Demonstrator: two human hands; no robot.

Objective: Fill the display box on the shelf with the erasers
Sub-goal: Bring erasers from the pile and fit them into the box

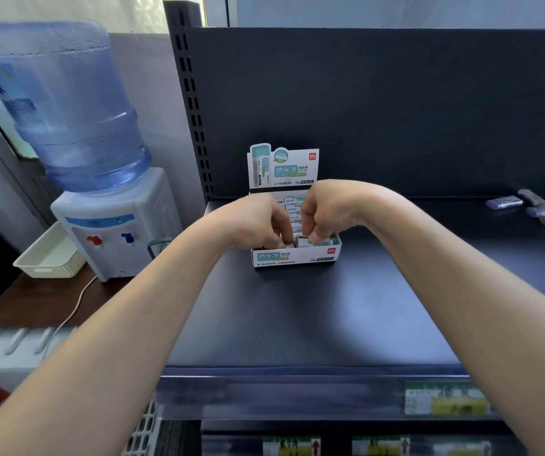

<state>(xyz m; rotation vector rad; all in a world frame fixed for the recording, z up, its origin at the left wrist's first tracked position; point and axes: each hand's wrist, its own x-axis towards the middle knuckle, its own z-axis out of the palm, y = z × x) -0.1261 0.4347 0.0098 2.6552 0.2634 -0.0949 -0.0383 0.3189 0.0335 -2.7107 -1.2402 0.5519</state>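
Soft, even daylight fills the scene, seemingly from the upper left, where the wall behind the water bottle is bright. The dark shelf carries a broad, pale sheen in its middle and only faint shadows under the forearms. The wide lens bends the shelf upright and stretches the arms at the bottom corners. Price labels along the lower edge are smeared, and the packets at far right look soft.
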